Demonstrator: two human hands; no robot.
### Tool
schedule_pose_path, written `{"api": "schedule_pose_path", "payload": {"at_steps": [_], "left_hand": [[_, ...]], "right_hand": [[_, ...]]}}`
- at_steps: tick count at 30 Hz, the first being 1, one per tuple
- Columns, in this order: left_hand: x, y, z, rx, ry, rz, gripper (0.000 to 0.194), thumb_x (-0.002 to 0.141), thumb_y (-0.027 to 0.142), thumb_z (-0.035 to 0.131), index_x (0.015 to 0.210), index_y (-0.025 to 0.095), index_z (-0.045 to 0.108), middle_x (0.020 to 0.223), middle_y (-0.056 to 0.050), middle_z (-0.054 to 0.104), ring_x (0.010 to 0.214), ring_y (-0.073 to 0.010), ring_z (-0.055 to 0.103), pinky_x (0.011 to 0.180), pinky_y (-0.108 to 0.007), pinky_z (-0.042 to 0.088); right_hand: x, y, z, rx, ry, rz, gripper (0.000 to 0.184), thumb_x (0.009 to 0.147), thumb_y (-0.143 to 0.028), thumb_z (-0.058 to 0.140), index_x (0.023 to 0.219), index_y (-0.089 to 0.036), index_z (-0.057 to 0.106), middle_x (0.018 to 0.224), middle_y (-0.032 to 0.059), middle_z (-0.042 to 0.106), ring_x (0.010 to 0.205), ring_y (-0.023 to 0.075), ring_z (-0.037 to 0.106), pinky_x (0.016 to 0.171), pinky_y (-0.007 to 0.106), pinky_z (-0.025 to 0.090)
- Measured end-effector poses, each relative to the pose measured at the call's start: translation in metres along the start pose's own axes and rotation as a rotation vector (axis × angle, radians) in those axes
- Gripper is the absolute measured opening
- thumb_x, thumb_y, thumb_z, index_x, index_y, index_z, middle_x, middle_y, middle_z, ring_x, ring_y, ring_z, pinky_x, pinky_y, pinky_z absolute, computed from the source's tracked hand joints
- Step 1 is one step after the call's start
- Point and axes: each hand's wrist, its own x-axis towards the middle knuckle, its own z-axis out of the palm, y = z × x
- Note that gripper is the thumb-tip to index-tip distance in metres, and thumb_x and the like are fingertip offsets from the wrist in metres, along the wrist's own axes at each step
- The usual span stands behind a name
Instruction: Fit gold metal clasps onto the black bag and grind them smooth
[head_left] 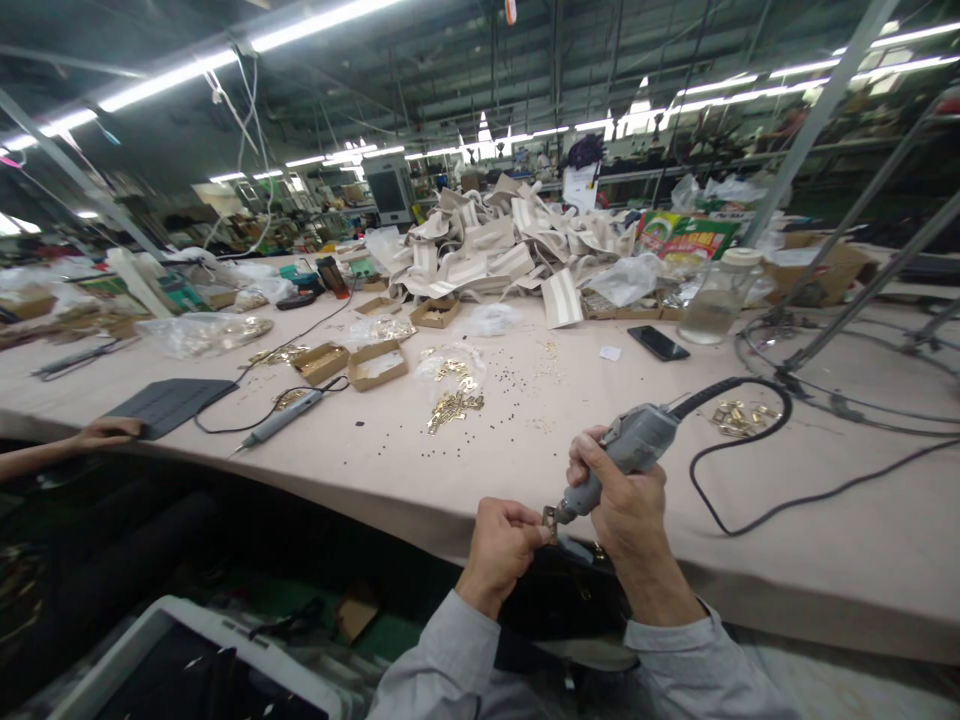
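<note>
My right hand [626, 500] is wrapped round a grey corded electric screwdriver [636, 442], its tip pointing down and left. Between the thumb and fingers of my left hand [504, 545] is a small metal plate [550, 522], pinched at the table's front edge. The screwdriver's tip meets this plate or sits right beside it; I cannot tell which. Below the plate hangs a dark item [581, 585], mostly hidden by my hands. Loose gold metal fittings [454, 405] and scattered tiny dark screws [442, 453] lie on the table beyond my hands.
A black cord [705, 490] loops on the right near gold rings [739, 418]. Farther back are a phone [658, 343], a jar of liquid [716, 300] and piled beige straps [487, 250]. Another screwdriver [281, 422] lies left, near a co-worker's hand [109, 432] on a dark panel [176, 405].
</note>
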Motion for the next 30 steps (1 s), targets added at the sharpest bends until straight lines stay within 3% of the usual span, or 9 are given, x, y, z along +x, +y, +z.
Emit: {"api": "schedule_pose_path", "payload": {"at_steps": [16,30], "left_hand": [[-0.001,-0.003,-0.002,0.009,0.008,-0.027,0.014,0.047,0.021,0.075,0.056,0.012,0.067,0.038,0.003,0.051,0.028,-0.0053,0.030,0.033,-0.022,0.014],[0.001,-0.008,-0.002,0.055,-0.012,0.006,0.017,0.050,0.021,0.080,0.060,0.011,0.072,0.042,0.003,0.053,0.035,-0.0057,0.032,0.042,-0.024,0.018]], "right_hand": [[0.004,-0.014,0.000,0.110,0.018,-0.029,0.035,0.074,-0.027,0.094,0.089,-0.019,0.064,0.071,-0.0014,0.063,0.056,0.0124,0.056,0.051,0.025,0.046],[-0.006,-0.002,-0.007,-0.055,-0.121,-0.052,0.027,0.081,-0.027,0.091,0.096,-0.018,0.070,0.075,0.0016,0.066,0.055,0.0146,0.060,0.050,0.027,0.048]]}}
